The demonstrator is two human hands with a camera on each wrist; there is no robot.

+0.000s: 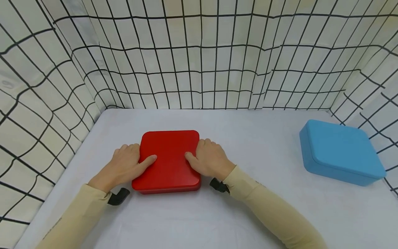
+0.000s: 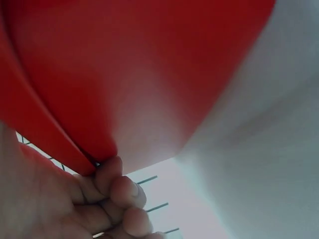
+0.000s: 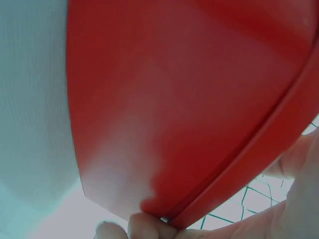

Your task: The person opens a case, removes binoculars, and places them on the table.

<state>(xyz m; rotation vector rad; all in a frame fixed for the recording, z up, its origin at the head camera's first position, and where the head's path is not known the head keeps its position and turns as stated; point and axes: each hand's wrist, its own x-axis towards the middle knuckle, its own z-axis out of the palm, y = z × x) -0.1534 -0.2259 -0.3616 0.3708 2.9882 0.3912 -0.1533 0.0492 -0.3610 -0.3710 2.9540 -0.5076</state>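
A red lidded box (image 1: 170,162) with rounded corners lies flat on the white table, left of the middle. My left hand (image 1: 125,166) grips its left side, thumb on top of the lid and fingers curled at the lid's lower rim. On the opposite side my right hand (image 1: 211,159) holds the lid the same way, its thumb near the right edge. Both wrist views show the red side wall (image 2: 149,74) and a seam under the lid rim (image 3: 249,144), with fingertips against that rim. The lid appears seated on the box; its contents are hidden.
A blue box (image 1: 345,152), closed and turned at an angle, rests at the right of the white table (image 1: 248,214). Black grid netting (image 1: 202,58) over pale walls encloses the back and both sides.
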